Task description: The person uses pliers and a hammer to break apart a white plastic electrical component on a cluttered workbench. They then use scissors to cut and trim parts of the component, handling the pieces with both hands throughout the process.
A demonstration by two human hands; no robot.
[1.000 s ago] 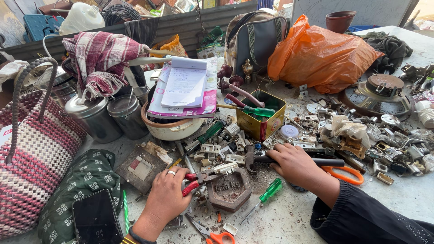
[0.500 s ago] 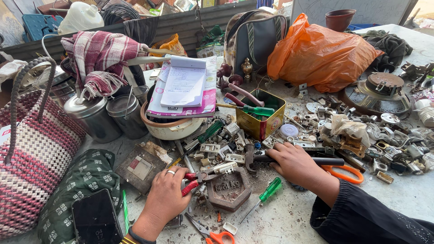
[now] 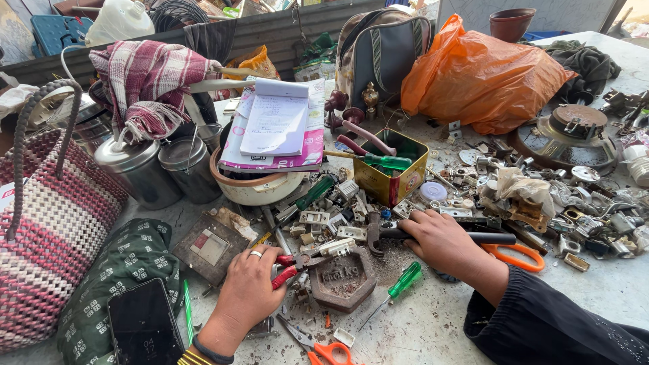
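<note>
Nothing moved since earlier: left hand (image 3: 247, 290) clamped on red-handled pliers (image 3: 287, 267), jaws hidden; right hand (image 3: 443, 240) closed on black-handled tool (image 3: 490, 238), head obscured; yellow tin (image 3: 392, 177) behind

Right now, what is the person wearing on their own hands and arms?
The left hand is bare, with a silver ring on one finger and gold bangles over a dark band at the wrist. The right hand is bare with no ring visible; its arm wears a loose black sleeve reaching the wrist.
</note>
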